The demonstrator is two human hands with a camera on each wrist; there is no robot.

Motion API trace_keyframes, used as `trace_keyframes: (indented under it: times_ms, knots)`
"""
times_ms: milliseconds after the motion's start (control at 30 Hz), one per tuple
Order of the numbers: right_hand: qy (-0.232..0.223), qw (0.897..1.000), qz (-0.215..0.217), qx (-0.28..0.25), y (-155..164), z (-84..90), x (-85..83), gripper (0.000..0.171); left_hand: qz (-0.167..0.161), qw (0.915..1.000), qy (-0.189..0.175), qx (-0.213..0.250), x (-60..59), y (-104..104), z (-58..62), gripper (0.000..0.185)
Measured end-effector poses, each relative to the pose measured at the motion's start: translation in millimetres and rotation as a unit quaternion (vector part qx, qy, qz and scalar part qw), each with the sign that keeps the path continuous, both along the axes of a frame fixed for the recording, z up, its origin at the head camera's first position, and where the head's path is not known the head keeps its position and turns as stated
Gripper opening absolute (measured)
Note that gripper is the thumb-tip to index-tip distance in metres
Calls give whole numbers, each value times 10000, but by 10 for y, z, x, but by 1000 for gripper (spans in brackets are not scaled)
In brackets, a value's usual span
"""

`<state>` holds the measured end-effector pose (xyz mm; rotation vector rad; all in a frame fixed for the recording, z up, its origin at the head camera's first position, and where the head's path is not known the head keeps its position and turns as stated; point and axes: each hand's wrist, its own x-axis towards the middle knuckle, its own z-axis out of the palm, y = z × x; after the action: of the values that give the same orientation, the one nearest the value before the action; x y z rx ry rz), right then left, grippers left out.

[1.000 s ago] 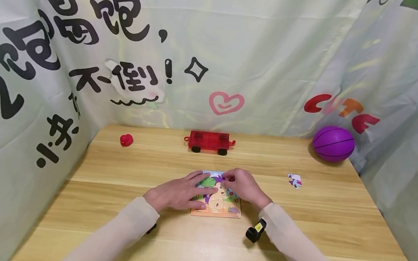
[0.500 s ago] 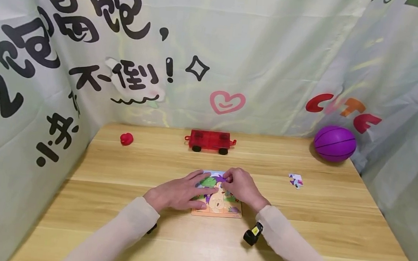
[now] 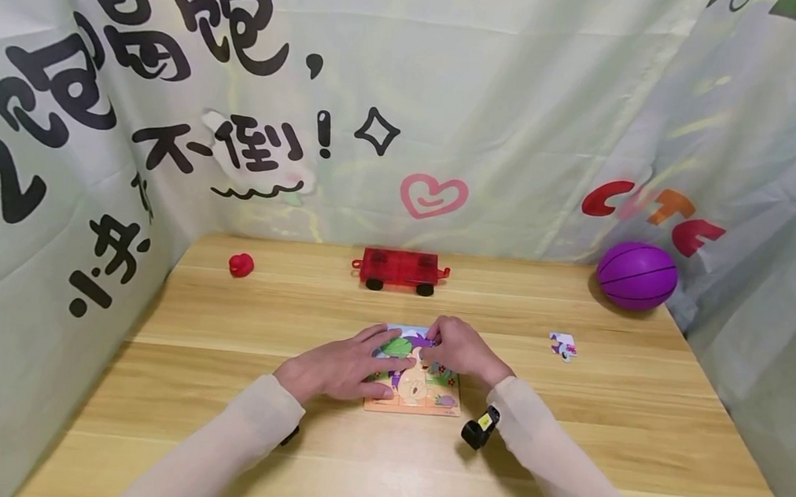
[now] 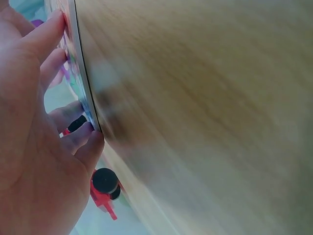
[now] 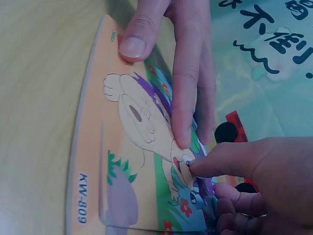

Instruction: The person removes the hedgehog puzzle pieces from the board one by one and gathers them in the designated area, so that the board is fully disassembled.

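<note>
A small jigsaw puzzle (image 3: 414, 392) in a thin board frame lies on the table, picturing a pale cartoon figure with purple hair. Across its left part my left hand (image 3: 341, 366) rests with fingers spread; in the left wrist view its fingertips (image 4: 56, 22) reach over the board's edge. My right hand (image 3: 463, 347) is at the upper right corner. There, in the right wrist view, its thumb (image 5: 220, 160) presses on the picture by the figure's eye, other fingers (image 5: 239, 200) curled at the edge. The spot under that hand is hidden.
A loose puzzle piece (image 3: 563, 347) lies to the right on the wooden table (image 3: 378, 476). Toward the back stand a red toy wagon (image 3: 399, 269), a small red toy (image 3: 241, 265) and a purple ball (image 3: 637, 276). Printed curtains (image 3: 495, 115) enclose the table behind and at the sides.
My right hand has shifted slightly left and its wrist has turned a little, staying at the puzzle's upper right corner. My left hand has kept its place.
</note>
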<state>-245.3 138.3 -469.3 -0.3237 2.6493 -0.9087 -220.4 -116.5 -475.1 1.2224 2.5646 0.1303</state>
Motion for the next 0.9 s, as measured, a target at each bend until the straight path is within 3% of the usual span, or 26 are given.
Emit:
trace_keyframes:
  times_ms: [433, 900]
  knots:
    - [-49, 9992, -113, -382, 58, -25, 21, 22, 100, 9998, -77, -157, -4, 6, 0, 65]
    - [88, 9936, 352, -1070, 194, -99, 25, 7, 111, 9996, -117, -224, -5, 3, 6, 64]
